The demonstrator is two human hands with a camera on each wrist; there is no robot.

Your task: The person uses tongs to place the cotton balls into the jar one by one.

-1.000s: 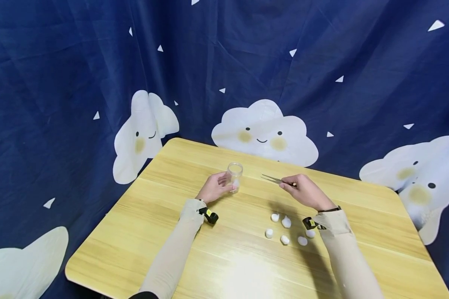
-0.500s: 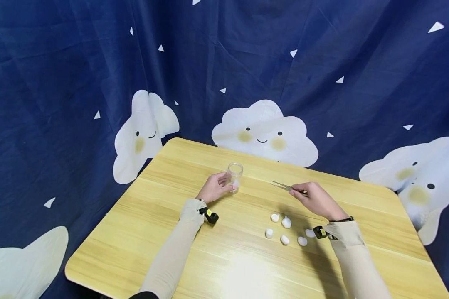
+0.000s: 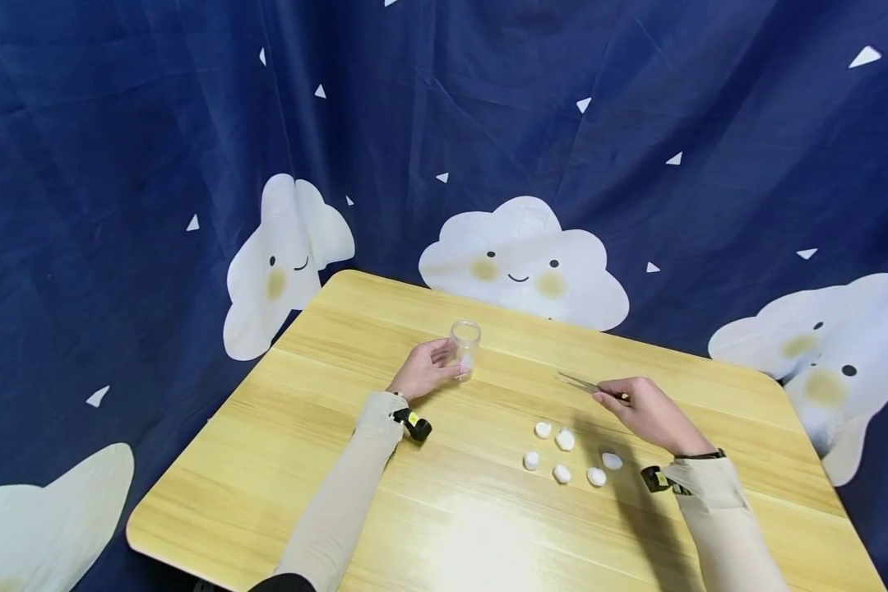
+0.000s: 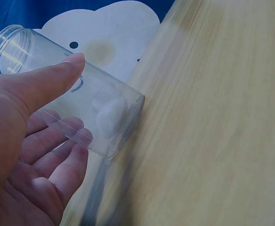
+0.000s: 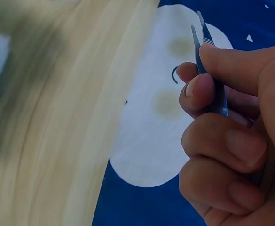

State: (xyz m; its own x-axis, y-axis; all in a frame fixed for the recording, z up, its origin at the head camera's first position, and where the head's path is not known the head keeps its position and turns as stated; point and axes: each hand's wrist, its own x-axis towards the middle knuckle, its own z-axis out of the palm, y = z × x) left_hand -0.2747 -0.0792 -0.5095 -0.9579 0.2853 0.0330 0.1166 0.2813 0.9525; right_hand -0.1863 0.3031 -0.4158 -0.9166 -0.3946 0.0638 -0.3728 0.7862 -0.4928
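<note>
A clear open-topped jar (image 3: 464, 333) stands upright on the table, and my left hand (image 3: 423, 371) grips its side. The left wrist view shows white cotton (image 4: 112, 117) at the bottom of the jar (image 4: 99, 80), with thumb and fingers of my left hand (image 4: 38, 122) around the wall. Metal tweezers (image 3: 580, 383) are pinched in my right hand (image 3: 653, 413), above the table to the right of the jar. In the right wrist view the tips of the tweezers (image 5: 205, 33) are apart with nothing between them; my right hand (image 5: 240, 132) holds them between thumb and fingers.
Several white cotton balls (image 3: 565, 439) lie on the wooden table (image 3: 281, 436), nearer the front than my right hand. One cotton ball (image 3: 612, 460) lies farthest right, near my right wrist. A blue curtain with cloud prints (image 3: 525, 263) hangs behind the table.
My right hand has moved right and toward the table's front, carrying the tweezers away from the jar. The left hand and the jar have stayed in place.
</note>
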